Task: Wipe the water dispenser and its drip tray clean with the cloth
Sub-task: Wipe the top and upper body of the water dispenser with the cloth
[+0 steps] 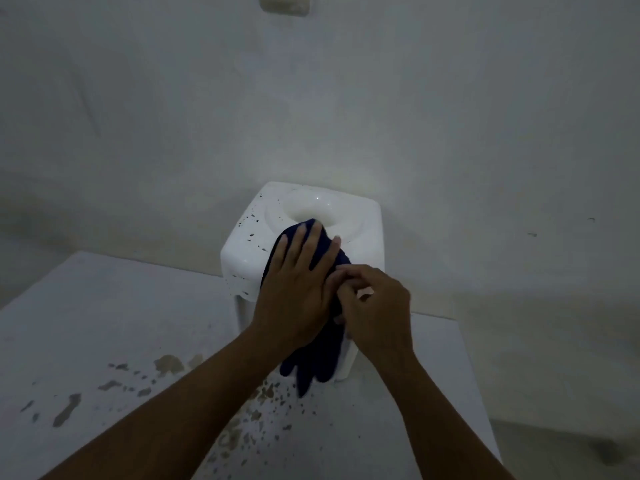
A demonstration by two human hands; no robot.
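Observation:
A small white water dispenser [249, 237] stands on a white table against the wall, with dark specks on its top left and a round bottle well at the top. A dark blue cloth [318, 355] lies draped over its top front and hangs down its face. My left hand [294, 289] presses flat on the cloth with its fingers straight and spread. My right hand [374, 306] is beside it with its fingers curled, pinching the cloth at the dispenser's front right. The drip tray is hidden behind my hands and the cloth.
The white table [104, 323] has brown stains and specks [166, 365] in front of the dispenser. A pale wall stands close behind, with a switch plate [285, 3] at the top. The floor shows past the table's right edge.

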